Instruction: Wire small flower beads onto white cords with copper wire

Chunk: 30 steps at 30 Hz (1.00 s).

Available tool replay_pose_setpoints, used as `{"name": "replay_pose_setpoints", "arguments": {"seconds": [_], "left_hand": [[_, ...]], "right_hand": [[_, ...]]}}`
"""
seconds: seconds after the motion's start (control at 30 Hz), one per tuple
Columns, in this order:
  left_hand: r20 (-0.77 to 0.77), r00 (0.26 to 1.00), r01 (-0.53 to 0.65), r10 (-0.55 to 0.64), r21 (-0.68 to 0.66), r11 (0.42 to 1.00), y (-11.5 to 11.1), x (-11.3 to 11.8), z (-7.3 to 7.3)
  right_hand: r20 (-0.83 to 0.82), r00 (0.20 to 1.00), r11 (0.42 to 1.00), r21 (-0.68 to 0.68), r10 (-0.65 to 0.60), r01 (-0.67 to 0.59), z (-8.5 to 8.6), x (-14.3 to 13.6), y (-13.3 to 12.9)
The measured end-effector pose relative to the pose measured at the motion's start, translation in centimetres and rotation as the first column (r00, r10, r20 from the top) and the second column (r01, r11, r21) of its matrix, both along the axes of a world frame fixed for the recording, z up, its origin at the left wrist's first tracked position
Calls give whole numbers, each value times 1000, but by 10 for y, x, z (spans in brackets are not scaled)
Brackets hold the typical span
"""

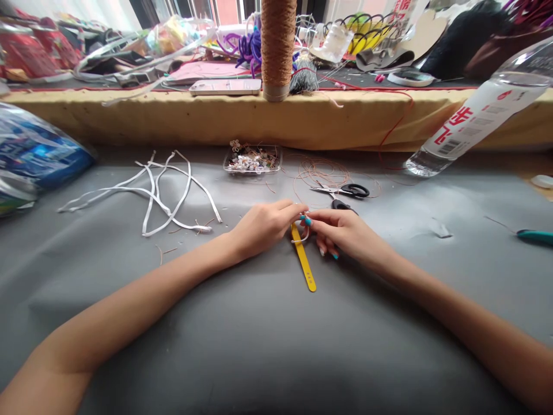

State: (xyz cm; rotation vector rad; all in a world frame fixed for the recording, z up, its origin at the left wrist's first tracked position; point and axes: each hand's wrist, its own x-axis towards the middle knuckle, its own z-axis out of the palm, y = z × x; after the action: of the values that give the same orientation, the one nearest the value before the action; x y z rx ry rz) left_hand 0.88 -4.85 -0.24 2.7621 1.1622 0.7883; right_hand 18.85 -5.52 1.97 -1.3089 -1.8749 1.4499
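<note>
My left hand (271,222) and my right hand (343,229) meet over the grey table, their fingertips pinched together at a short white cord (305,237). The cord curls in a small loop below the fingers. A flat yellow strip (306,265) with a rounded end and small dark marks points towards me from beneath the left fingers; whether that hand grips it or it lies on the table I cannot tell. Fingers cover the spot where cord and strip meet. Just beyond the right hand lie black-handled scissors (345,191), one handle partly hidden behind it.
White cords (168,216) lie tangled at left. Beyond my hands are a clear tray (253,167) of small pieces and coiled thin brown thread (324,170). A water bottle (458,129) leans at right, near a teal-handled tool (536,236). A wrapped post (279,49) rises at the back.
</note>
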Motion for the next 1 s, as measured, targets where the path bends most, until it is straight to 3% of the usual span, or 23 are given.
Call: {"name": "replay_pose_setpoints", "arguments": {"seconds": [0.27, 0.8, 1.0], "left_hand": [[109, 994, 3, 4, -65, 998, -1, 6, 3], [-5, 999, -53, 52, -102, 993, 0, 3, 4], [137, 991, 18, 1, -136, 991, 0, 5, 6]], "right_hand": [[51, 998, 998, 37, -46, 44, 4, -3, -3], [115, 988, 983, 164, -104, 84, 4, -8, -8], [13, 1000, 1000, -25, -14, 14, 1, -3, 0]]}}
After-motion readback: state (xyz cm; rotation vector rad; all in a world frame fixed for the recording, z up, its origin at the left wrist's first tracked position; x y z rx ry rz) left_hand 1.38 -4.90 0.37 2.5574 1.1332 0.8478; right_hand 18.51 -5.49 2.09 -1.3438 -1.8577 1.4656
